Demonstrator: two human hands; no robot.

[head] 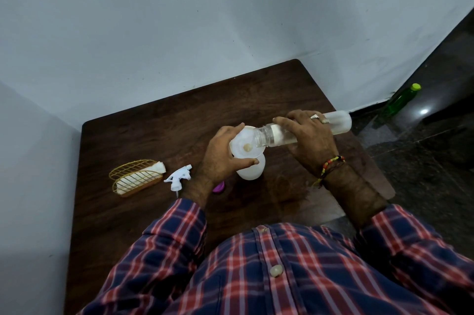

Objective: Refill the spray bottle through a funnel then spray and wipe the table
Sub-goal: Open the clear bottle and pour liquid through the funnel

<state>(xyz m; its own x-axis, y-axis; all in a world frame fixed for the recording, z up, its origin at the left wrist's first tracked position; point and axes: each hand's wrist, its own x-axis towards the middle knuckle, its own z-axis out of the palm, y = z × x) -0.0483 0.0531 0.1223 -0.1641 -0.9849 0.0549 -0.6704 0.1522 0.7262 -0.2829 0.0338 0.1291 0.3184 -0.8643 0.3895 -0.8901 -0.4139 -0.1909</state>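
Dark wooden surface (159, 140) in a corner of pale grey walls, dark stone floor to the right.

Spray bottle (252, 169), frosted white, stands upright near the middle of the surface, its head removed. White funnel (243, 144) sits in its neck. Left hand (225, 153) curls round the funnel rim and bottle top, thumb at the front, steadying both. Right hand (307, 137) grips a clear refill bottle (302, 131), tilted nearly level, open mouth over the funnel bowl. Only a little liquid seems to remain in it; no stream can be made out at this resolution.

Judgement: refill step under way, possibly near its end. Fill level in the spray bottle cannot be read through the frosted wall.

Left of the bottle: white trigger head (178, 176) lying on its side, apart from the bottle. Purple cap (220, 187) partly hidden beside the left wrist. Further left, gold wire holder (136, 177) with a rolled white cloth (157, 168).

Still to do: remove funnel, screw trigger head on, spray, wipe with the cloth.

Green bottle (400, 100) on the floor by the wall, not involved.
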